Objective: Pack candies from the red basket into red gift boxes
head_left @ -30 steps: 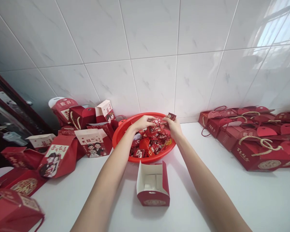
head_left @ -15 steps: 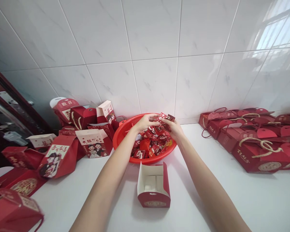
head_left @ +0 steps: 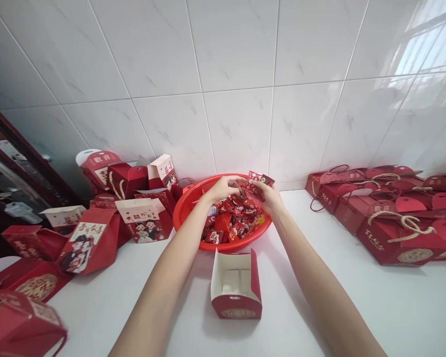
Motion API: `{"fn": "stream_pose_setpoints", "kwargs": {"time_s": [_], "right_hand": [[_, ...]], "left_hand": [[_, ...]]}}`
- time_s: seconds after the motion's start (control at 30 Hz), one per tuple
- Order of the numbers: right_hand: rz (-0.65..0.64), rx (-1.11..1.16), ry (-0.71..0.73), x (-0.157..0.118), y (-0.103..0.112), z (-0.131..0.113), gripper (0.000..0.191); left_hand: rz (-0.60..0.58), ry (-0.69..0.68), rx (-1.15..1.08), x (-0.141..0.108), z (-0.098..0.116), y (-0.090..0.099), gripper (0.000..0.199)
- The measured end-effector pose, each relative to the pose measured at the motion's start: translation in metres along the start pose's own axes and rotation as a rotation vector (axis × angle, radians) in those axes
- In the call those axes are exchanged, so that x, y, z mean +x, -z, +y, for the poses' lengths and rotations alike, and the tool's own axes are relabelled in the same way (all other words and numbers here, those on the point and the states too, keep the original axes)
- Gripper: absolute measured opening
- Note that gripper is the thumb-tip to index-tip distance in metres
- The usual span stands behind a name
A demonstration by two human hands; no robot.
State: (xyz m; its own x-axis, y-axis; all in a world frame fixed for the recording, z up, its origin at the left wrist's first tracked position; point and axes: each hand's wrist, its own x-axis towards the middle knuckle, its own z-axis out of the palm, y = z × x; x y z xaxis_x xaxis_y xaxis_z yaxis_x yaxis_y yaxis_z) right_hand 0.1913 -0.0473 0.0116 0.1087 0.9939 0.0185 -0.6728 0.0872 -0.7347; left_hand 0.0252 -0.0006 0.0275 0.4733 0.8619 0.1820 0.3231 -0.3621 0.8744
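At the back edge of the bench, midway along and close to the tiled wall, sits a round red basket filled with wrapped sweets, mostly red. Both hands are over its far part. The right hand is above the right side of the rim, its thumb and fingers pinching small packets, one red with pale dots and one darker, which stick up past the fingertips. The left hand is just beside it, fingers bent inward towards the packets; whether they grip anything, I cannot tell.

Nearer the front edge of the bench, between the two forearms and just in front of the basket, stands an open box, red outside and white inside, its top facing up.

Along the left edge, from the front corner to the back, red and cream boxes crowd together, some with a printed couple on them. Towards the back right corner, red boxes stand packed in rows, several with rope handles.
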Motion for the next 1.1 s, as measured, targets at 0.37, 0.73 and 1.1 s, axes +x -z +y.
{"fn": "stream_pose_setpoints", "kwargs": {"time_s": [0.37,0.73,1.1], "right_hand": [[0.162,0.024,-0.023,0.003,0.001,-0.004,0.015],[0.154,0.005,-0.06,-0.005,-0.006,-0.009,0.015],[0.084,0.056,-0.047,-0.003,-0.001,-0.007,0.016]], "left_hand": [[-0.495,0.159,0.495,-0.004,0.004,-0.037,0.034],[-0.647,0.219,0.744,-0.005,0.017,-0.056,0.055],[-0.355,0.179,0.412,-0.001,0.004,-0.011,0.025]]}}
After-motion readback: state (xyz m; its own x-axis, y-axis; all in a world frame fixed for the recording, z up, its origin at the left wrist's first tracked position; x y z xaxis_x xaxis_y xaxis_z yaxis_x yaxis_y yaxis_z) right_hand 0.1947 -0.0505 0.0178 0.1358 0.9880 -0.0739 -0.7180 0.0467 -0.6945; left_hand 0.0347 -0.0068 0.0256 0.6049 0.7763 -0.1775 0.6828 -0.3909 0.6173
